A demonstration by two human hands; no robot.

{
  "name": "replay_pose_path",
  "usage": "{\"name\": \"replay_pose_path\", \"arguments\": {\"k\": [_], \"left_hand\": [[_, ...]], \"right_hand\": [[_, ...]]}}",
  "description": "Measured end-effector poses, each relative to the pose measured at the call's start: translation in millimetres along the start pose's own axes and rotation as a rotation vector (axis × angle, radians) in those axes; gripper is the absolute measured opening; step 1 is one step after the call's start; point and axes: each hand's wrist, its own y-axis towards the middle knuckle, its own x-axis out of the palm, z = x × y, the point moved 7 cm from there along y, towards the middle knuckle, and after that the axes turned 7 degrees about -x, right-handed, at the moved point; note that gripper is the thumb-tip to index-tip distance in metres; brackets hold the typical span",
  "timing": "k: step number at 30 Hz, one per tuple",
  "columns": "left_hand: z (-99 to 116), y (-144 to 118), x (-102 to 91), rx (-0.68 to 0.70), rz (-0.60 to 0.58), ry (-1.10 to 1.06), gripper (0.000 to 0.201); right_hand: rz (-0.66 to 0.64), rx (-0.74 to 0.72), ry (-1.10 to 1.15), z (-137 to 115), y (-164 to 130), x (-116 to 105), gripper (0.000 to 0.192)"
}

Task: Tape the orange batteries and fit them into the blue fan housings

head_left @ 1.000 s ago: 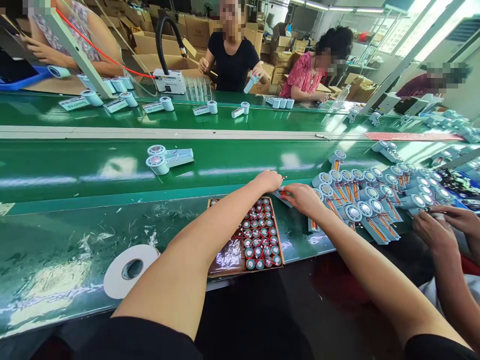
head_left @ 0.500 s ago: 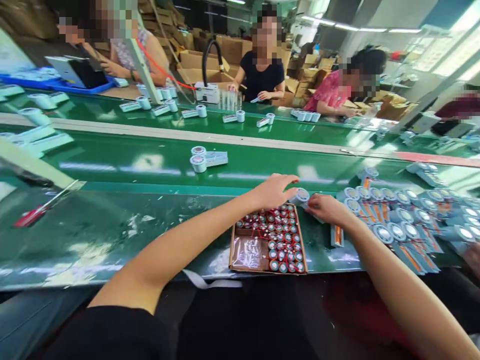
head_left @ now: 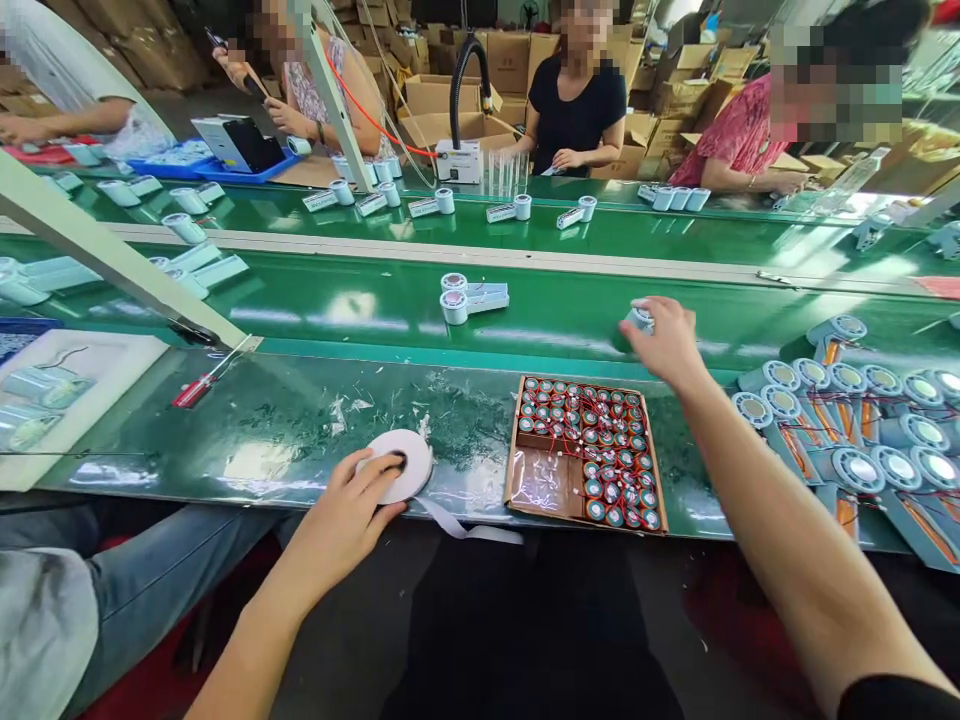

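Note:
My left hand (head_left: 360, 505) grips a roll of white tape (head_left: 412, 462) at the bench's front edge, fingertips in its core. The loose end of the tape hangs over the edge. Over the green belt, my right hand (head_left: 666, 340) holds a light-blue plastic housing with a round head (head_left: 641, 316); most of it is hidden behind the fingers. Between my arms lies a cardboard tray (head_left: 512, 480) of upright cylindrical cells with red wires, its front-left part without cells. Two similar housings (head_left: 474, 298) lie side by side on the belt.
Many housings with orange strips (head_left: 855, 468) crowd the bench at right. A red-handled screwdriver (head_left: 196, 388) lies left, near a slanted metal post (head_left: 127, 250) and a white foam tray (head_left: 112, 360). Co-workers sit across the belt; another person's leg (head_left: 165, 590) is at my left.
My left hand has left the area above the cell tray and taken hold of the tape roll. My right hand has moved forward over the belt with the housing. The view has shifted left.

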Motion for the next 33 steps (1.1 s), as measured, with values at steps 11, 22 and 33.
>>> {"name": "replay_pose_path", "arguments": {"k": [11, 22, 33], "left_hand": [[107.8, 17.1, -41.9, 0.125, 0.312, -0.386, 0.029], [86.7, -4.8, 16.4, -0.336, 0.140, -0.812, 0.042], [102.1, -7.3, 2.4, -0.146, 0.203, -0.611, 0.033]], "right_hand": [[-0.986, -0.329, 0.895, -234.8, -234.0, 24.7, 0.042], [-0.379, -0.391, 0.040, -176.9, -127.6, 8.6, 0.021], [-0.174, -0.256, 0.685, -151.5, -86.2, 28.7, 0.014]]}}
